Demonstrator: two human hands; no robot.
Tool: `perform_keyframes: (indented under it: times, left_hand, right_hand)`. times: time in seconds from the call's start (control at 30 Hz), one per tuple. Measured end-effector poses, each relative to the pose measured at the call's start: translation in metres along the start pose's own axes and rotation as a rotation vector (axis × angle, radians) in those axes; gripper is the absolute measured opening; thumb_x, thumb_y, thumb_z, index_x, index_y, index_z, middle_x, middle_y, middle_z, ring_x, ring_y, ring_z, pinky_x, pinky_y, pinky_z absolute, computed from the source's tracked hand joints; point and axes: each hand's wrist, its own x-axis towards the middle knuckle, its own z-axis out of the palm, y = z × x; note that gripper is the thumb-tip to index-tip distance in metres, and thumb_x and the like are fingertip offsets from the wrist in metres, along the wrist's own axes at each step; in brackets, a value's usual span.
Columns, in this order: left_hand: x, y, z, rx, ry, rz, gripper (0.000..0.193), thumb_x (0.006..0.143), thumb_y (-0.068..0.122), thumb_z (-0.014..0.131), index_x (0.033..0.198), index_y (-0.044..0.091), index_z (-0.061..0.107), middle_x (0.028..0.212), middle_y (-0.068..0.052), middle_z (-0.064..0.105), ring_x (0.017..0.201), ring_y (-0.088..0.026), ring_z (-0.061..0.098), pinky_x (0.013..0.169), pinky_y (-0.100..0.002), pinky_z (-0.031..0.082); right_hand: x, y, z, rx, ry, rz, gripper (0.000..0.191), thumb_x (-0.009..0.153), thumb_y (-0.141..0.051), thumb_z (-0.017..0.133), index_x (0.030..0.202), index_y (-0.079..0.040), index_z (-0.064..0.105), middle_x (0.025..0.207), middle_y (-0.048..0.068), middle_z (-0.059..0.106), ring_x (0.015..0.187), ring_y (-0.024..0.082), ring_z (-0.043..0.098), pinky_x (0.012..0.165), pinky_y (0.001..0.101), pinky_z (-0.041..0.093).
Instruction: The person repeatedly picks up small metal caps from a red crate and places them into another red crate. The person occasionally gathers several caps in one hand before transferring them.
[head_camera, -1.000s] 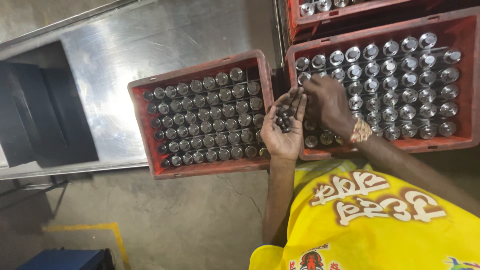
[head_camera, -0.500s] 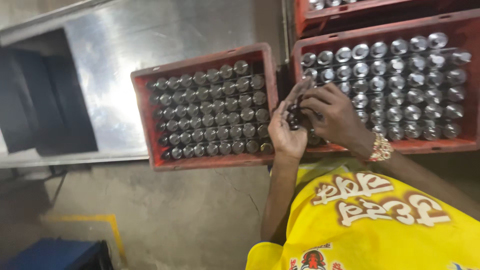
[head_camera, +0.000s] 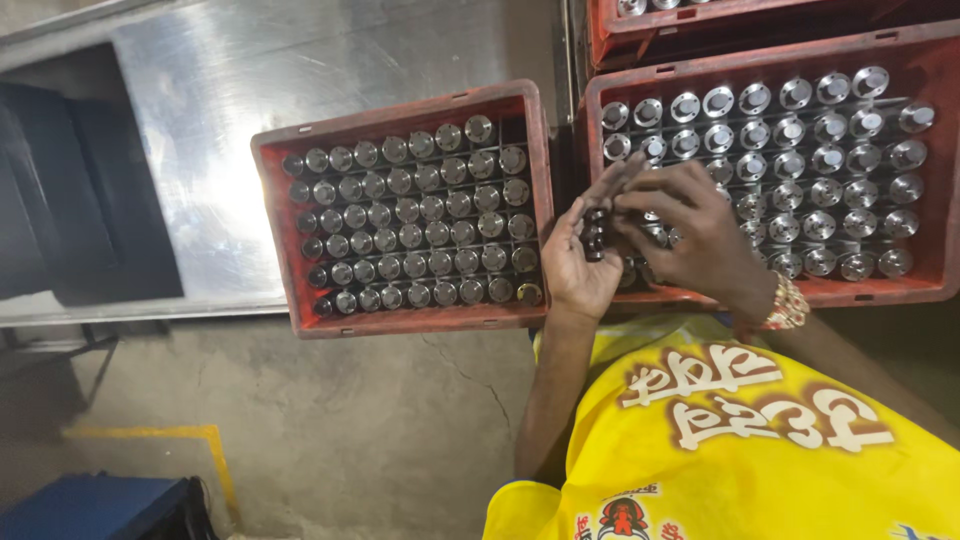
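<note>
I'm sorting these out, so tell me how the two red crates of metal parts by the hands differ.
The left crate is smaller and packed with small, duller parts; the right crate is larger, with bigger, shinier flanged parts. The left crate lies tilted on the steel table; the right crate sits straighter. The left crate looks full, while the right crate has gaps near the right hand. Both are red plastic with parts standing in rows.

Two red plastic crates (head_camera: 405, 322) (head_camera: 930, 170) of metal parts, side by side
</note>
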Motion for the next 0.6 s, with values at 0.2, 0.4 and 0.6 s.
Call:
perform_keyframes:
  times: [0.2,0.4,0.6]
  left_hand:
    - [0.001,0.002,0.001,0.014,-0.062,0.03,0.057,0.109,0.022,0.037,0.153,-0.014,0.04,0.162,-0.026,0.041,0.155,-0.036,0.035,0.129,-0.041,0.031]
    - [0.0,0.014,-0.011,-0.112,-0.048,0.131,0.051,0.111,0.019,0.036,0.148,-0.016,0.042,0.158,-0.032,0.041,0.154,-0.039,0.036,0.134,-0.049,0.024]
    - [0.001,0.009,-0.022,-0.152,-0.042,0.137,0.047,0.112,0.018,0.036,0.142,-0.017,0.048,0.155,-0.035,0.043,0.152,-0.043,0.037,0.133,-0.052,0.025]
  right_hand:
    - [-0.007,0.009,0.004,-0.013,0.014,-0.003,0.025,0.079,-0.003,0.083,0.103,-0.005,0.074,0.112,0.01,0.069,0.103,0.026,0.066,0.09,0.0393,0.057]
    - [-0.019,0.042,0.025,-0.059,0.0,0.136,0.027,0.08,-0.009,0.088,0.099,-0.002,0.07,0.111,0.01,0.07,0.105,0.028,0.066,0.09,0.0399,0.056]
    - [-0.029,0.051,0.04,-0.253,-0.163,0.037,0.034,0.081,-0.015,0.084,0.108,-0.004,0.068,0.11,0.01,0.067,0.105,0.03,0.058,0.092,0.0437,0.049]
